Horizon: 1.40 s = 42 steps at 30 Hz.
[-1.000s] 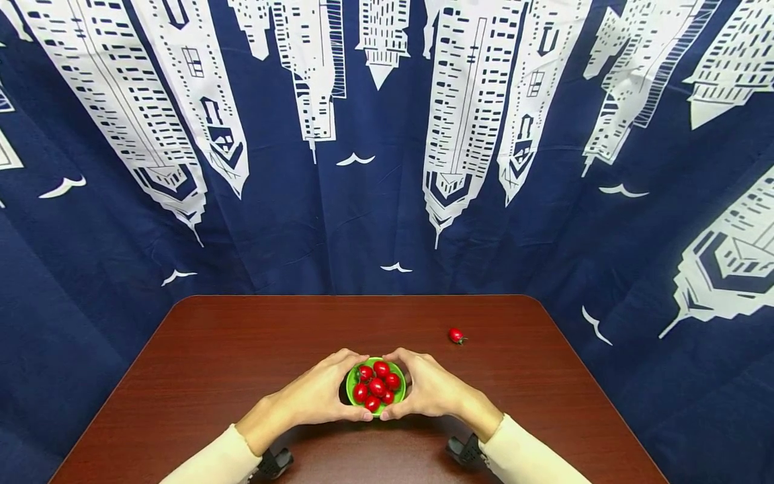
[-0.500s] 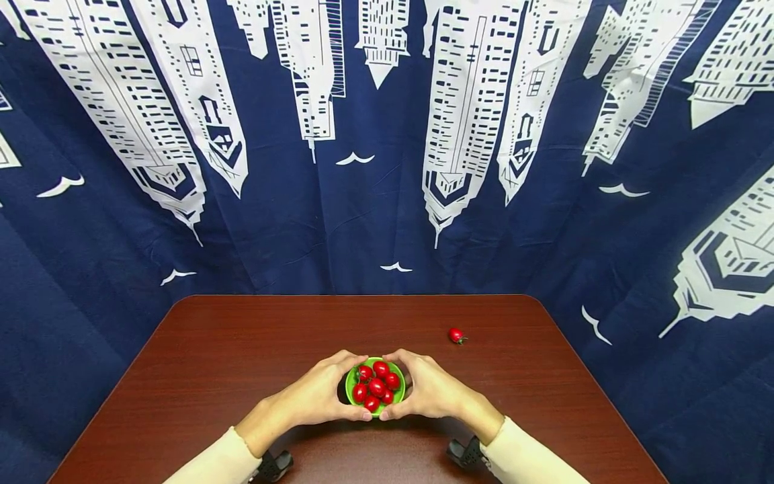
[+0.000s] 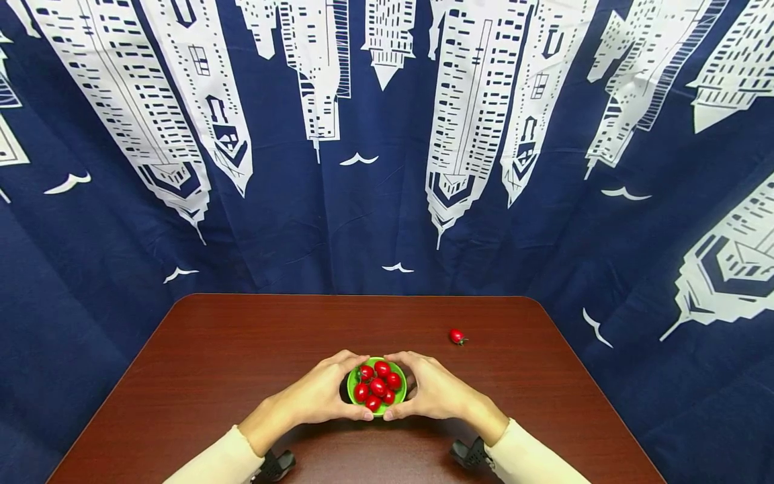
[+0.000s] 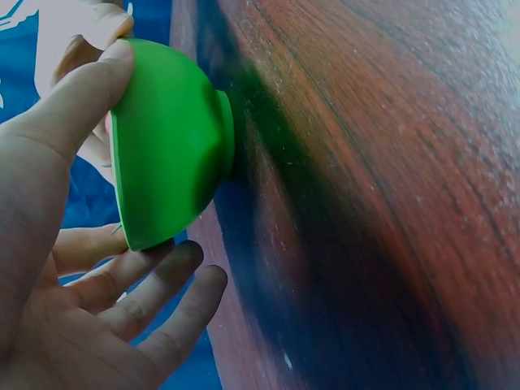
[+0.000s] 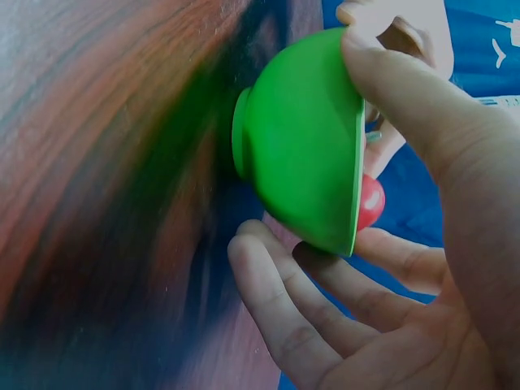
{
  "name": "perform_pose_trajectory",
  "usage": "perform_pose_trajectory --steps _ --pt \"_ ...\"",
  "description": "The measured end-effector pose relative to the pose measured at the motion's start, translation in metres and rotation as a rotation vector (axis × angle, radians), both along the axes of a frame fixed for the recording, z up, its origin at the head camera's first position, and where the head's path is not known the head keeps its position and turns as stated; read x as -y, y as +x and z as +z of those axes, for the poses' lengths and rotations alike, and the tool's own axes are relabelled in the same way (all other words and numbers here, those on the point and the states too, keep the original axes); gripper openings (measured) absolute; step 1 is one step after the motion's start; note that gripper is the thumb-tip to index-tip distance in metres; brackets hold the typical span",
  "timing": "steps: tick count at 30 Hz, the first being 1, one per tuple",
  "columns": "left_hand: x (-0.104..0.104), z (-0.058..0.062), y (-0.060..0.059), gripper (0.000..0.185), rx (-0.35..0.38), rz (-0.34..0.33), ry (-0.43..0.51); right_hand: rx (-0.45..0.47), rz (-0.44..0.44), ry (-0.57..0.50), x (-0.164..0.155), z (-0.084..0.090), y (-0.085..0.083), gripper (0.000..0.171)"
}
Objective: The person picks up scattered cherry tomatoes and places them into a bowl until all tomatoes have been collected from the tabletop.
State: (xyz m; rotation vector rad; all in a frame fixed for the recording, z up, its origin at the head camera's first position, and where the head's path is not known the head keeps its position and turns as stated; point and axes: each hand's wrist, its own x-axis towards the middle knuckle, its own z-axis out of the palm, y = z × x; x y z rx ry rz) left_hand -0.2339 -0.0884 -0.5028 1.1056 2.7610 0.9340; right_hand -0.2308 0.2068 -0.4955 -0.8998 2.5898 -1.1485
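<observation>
A small green bowl (image 3: 377,411) with several red cherry tomatoes (image 3: 377,386) inside is between both hands near the front middle of the table. My left hand (image 3: 323,393) holds its left side, thumb at the near rim and fingers at the far rim. From the right, my right hand (image 3: 435,388) grips it the same way. In the left wrist view the bowl's smooth outer wall (image 4: 166,146) and foot face the table; the lower fingers are spread beneath. One tomato (image 5: 371,203) shows above the rim in the right wrist view. Whether the foot touches the table I cannot tell.
A single cherry tomato (image 3: 457,336) with a green stem lies on the brown wooden table (image 3: 272,329), beyond the bowl to the right. Behind the table hangs a dark blue curtain (image 3: 363,222) with white building shapes.
The head view shifts very slightly. Both hands keep their hold on the bowl, and the loose tomato stays where it was.
</observation>
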Motion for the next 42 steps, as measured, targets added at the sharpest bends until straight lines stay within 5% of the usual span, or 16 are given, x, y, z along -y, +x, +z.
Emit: perform_pose_trajectory --steps 6,17,35,42 --pt "-0.001 0.001 -0.001 0.104 -0.008 0.012 -0.007 0.023 0.025 -0.017 -0.007 0.002 -0.003 0.103" --pt "-0.002 0.005 -0.003 0.102 0.066 0.01 0.057 -0.116 -0.045 0.078 -0.028 0.014 -0.013 0.1" --pt "-0.002 0.0 0.0 0.102 0.132 0.003 0.091 -0.353 -0.292 0.17 -0.074 0.011 -0.041 0.078" --pt "-0.002 0.001 0.0 0.103 0.124 0.004 0.084 -0.358 -0.39 0.23 -0.087 0.005 -0.052 0.078"
